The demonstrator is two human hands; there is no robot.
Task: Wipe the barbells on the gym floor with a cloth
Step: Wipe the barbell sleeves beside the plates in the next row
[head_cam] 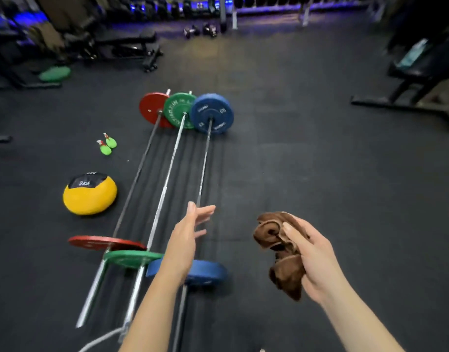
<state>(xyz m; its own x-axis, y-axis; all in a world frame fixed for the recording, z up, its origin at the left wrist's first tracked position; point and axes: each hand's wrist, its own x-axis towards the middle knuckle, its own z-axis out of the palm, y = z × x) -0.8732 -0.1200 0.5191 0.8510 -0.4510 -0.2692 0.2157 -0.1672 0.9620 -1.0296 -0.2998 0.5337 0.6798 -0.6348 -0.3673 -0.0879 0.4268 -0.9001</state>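
Three barbells are laid parallel on the floor, just beside one another, running from 7 toward 12 o'clock. The red bar is on the 9 o'clock side, the green bar between, and the blue bar on the 3 o'clock side. A crumpled brown cloth is held off the floor at 4 o'clock in the right hand.

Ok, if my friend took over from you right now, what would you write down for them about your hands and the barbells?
Left hand: open, holds nothing, fingers stretched out over the blue-plate barbell.
Right hand: grips the bunched brown cloth, up in the air.
Barbells: the red-plate barbell, green-plate barbell and blue-plate one lie side by side on the floor.
Done: cloth is in hand; it touches no bar, and whether any is wiped cannot be told.
Left: wipe the bars, probably the blue-plate one first, as it lies nearest the cloth.
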